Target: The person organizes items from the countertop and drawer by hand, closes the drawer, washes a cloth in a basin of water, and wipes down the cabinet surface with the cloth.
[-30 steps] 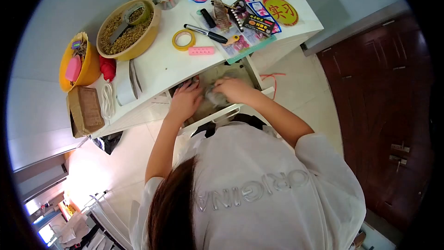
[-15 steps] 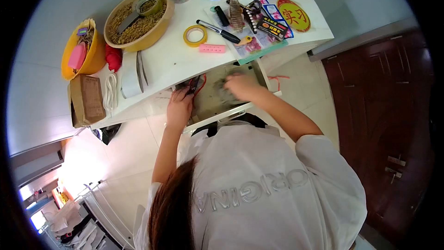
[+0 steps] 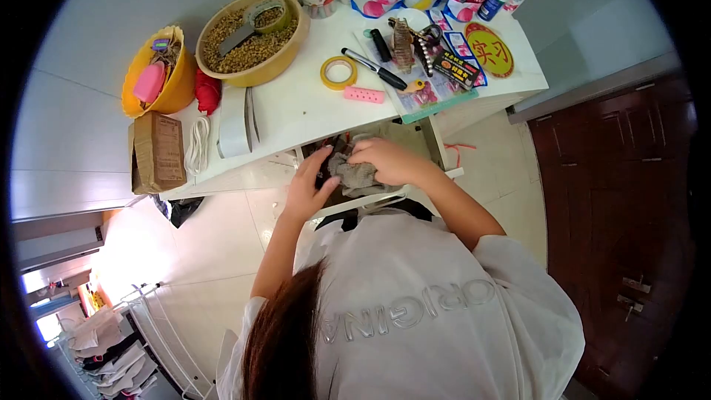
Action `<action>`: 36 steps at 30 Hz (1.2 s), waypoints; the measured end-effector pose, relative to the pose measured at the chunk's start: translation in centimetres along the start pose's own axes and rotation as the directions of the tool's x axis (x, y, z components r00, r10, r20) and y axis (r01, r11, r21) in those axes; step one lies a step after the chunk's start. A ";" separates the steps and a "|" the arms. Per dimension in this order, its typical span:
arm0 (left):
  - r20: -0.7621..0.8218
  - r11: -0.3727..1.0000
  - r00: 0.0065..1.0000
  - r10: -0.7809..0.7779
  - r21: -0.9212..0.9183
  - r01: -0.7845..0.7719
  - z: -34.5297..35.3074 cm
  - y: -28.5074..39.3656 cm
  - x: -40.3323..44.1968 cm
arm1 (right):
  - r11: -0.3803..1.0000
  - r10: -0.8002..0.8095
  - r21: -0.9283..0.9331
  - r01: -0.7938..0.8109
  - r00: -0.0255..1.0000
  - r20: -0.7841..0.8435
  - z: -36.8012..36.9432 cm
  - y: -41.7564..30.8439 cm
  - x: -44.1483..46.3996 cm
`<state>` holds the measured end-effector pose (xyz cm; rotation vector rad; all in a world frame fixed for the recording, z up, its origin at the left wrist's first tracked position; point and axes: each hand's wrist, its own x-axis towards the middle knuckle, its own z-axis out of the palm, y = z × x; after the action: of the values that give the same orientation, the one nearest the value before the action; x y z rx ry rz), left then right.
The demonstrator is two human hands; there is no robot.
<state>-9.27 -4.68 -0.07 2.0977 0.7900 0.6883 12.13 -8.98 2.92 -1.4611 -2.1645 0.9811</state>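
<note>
An open white drawer (image 3: 435, 150) juts out below the tabletop. Inside it, my right hand (image 3: 386, 162) grips a crumpled grey cloth (image 3: 357, 179), its fingers bent into the fabric. My left hand (image 3: 304, 187) is over the drawer's left part, thumb and fingers apart. Its thumb reaches the cloth's left edge, and whether they touch is hard to tell. Dark items (image 3: 324, 172) lie beside the left fingers, partly covered by them, so their kind is unclear.
On the white tabletop (image 3: 296, 115) are yellow tape (image 3: 338, 72), a marker (image 3: 374, 69), a pink block (image 3: 364, 95), a hair claw (image 3: 403, 46) and scissors (image 3: 252, 115). A basin of dried material (image 3: 292, 52), a yellow basket (image 3: 133, 106) and a cardboard box (image 3: 159, 152) stand left.
My right hand has moved left across the drawer with the grey cloth. My left hand has come away from the dark items with its fingers spread. The view has shifted slightly.
</note>
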 end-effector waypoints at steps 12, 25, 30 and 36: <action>-0.699 0.966 0.669 0.255 0.220 -0.138 -4.0 3.2 2.2 | 0.963 -0.211 0.036 0.267 0.831 -0.515 -5.6 -6.4 5.8; -0.515 0.433 0.694 -0.504 0.545 0.718 -7.8 -2.5 6.7 | 0.940 0.013 -0.293 -0.174 0.877 -0.481 -2.8 -4.5 13.2; -0.500 0.457 0.674 -0.544 0.497 0.737 -7.5 -2.5 6.1 | 0.934 -0.173 -0.355 -0.051 0.802 -0.571 -3.5 -7.4 9.4; -0.467 0.439 0.684 -0.561 0.532 0.724 -7.9 -1.0 4.6 | 0.943 -0.308 -0.276 0.187 0.804 -0.508 -1.4 -9.6 6.7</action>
<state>-11.99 2.91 4.44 2.0399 2.1325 0.1690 3.89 -4.56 10.06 -1.2901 -1.9880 0.1939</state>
